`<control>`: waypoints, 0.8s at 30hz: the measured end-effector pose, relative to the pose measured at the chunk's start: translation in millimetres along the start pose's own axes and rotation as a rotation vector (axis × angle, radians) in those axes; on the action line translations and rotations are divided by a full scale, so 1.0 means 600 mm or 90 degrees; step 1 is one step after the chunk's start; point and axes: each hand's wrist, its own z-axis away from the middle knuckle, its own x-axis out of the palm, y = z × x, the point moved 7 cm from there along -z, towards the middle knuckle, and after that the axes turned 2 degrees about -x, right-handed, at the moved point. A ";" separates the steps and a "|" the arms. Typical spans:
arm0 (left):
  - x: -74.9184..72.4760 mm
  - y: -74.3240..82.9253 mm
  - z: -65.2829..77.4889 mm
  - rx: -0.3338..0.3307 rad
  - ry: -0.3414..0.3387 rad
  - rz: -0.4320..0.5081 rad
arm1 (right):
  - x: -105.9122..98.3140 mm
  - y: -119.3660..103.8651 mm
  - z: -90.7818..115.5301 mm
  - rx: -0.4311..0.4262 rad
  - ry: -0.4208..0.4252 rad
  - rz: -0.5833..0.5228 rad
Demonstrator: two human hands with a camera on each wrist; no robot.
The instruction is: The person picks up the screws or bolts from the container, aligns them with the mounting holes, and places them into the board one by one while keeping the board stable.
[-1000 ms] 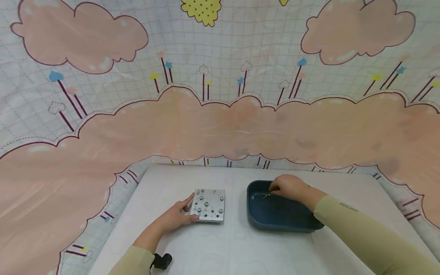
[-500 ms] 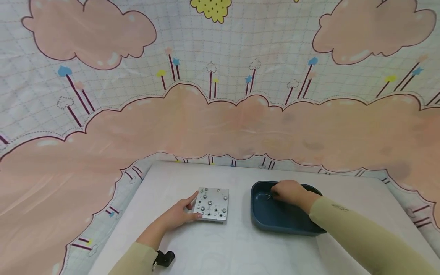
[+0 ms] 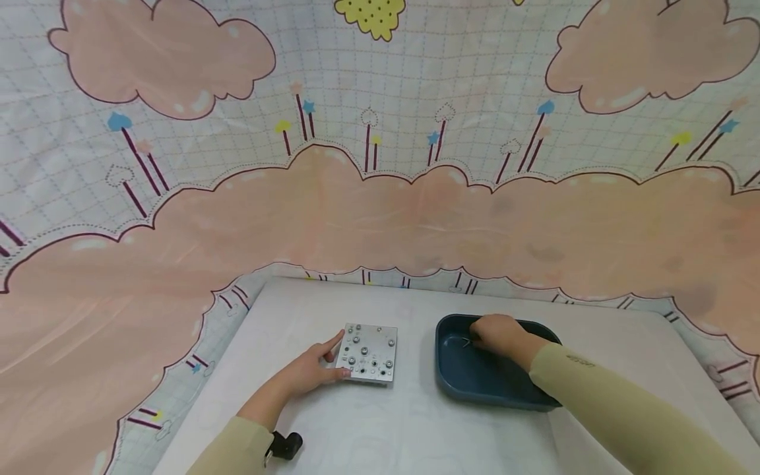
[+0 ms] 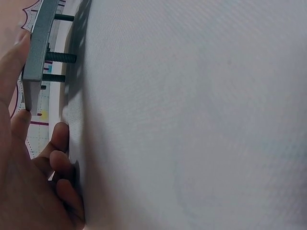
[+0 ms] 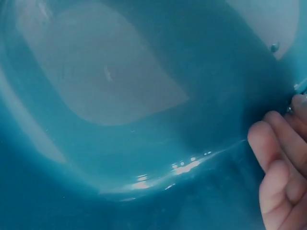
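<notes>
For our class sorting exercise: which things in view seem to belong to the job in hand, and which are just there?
Likely part of the job:
plate, held by the left hand
tray, with the right hand inside
metal bit in the tray

Likely not:
black thing by the left sleeve, perhaps worn
patterned cloth behind
</notes>
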 end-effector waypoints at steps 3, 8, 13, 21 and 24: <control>0.000 0.002 -0.001 0.001 0.000 0.000 | 0.002 0.001 0.003 0.012 -0.003 -0.010; 0.000 0.002 -0.002 0.001 -0.003 0.000 | 0.005 0.006 0.014 0.051 -0.019 -0.022; 0.000 -0.002 -0.004 0.001 -0.007 0.009 | 0.007 0.008 0.024 0.057 -0.041 -0.042; 0.002 -0.006 -0.009 0.012 -0.013 0.016 | -0.007 -0.002 0.028 -0.010 -0.060 -0.102; 0.003 -0.004 -0.010 0.019 -0.014 0.018 | -0.010 -0.006 0.025 -0.050 -0.054 -0.103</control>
